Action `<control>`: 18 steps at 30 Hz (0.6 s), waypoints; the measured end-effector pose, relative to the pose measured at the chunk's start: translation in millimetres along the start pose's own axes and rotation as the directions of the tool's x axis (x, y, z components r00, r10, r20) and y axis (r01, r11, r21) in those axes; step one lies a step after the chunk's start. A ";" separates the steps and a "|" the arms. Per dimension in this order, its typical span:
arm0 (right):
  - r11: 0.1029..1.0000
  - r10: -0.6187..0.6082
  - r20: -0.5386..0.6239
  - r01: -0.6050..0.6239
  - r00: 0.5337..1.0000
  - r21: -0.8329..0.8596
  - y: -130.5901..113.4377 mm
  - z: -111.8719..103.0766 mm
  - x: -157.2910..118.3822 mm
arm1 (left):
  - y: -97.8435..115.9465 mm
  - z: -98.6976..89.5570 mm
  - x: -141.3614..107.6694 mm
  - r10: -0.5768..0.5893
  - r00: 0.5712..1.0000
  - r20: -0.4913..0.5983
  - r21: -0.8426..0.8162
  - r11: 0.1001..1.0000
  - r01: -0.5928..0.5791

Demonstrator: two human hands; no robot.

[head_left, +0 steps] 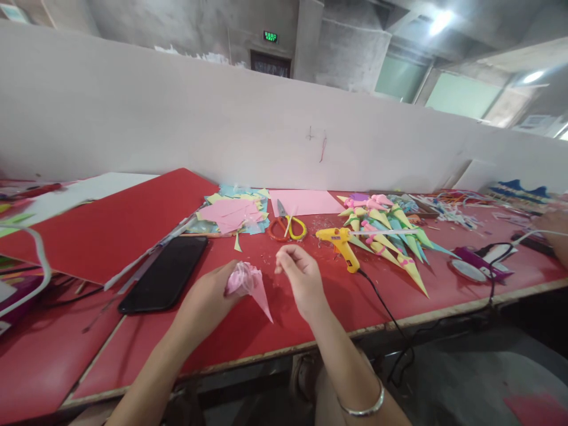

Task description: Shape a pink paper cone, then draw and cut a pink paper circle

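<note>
My left hand point(212, 296) is closed around a pink paper cone point(260, 293), whose narrow tip points down toward the table. Crumpled pink, partly see-through material fills its upper end. To the right of the cone, my right hand point(302, 275) hovers with thumb and fingertips pinched together; whatever lies between them is hidden or too small to name. Just beyond that hand lies a yellow glue gun point(341, 244) with a white glue stick in its back. Scissors point(287, 226) with red and yellow handles rest farther back.
A black phone point(166, 275) lies left of my hands, beside a large red sheet point(106, 225). Cut paper pieces point(233, 214) are piled behind. Several finished paper cones point(390, 231) lie at right. A cord point(386, 305) hangs over the table edge. Another person's hand point(554, 228) is at far right.
</note>
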State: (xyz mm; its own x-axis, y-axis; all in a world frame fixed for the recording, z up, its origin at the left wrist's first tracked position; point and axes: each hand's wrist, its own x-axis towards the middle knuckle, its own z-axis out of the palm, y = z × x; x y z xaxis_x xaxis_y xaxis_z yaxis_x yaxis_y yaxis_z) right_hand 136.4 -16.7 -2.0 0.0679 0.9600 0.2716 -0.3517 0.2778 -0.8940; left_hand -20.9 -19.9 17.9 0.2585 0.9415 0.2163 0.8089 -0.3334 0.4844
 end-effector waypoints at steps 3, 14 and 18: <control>0.990 0.082 -0.095 -0.069 0.992 0.126 4.0 -5.7 4.0 | -2.9 -6.8 -0.2 -0.087 0.995 -0.055 0.123 0.988 0.094; 0.983 0.143 -0.028 -0.139 0.989 0.121 4.3 -1.2 2.0 | -33.9 8.3 -1.1 0.013 0.969 -0.248 0.551 0.824 0.130; 0.987 0.139 -0.014 -0.138 0.990 0.080 1.4 -0.6 1.2 | -12.2 10.0 1.7 0.111 0.963 -0.244 0.512 0.858 0.031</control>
State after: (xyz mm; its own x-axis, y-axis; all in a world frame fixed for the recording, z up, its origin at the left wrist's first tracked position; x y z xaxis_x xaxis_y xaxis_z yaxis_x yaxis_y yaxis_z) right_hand 136.5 -15.2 -3.2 0.0313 0.9898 0.1392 -0.4309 0.1390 -0.8916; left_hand -25.0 -13.8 3.9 0.2097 0.8579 0.4690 0.9728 -0.2314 -0.0117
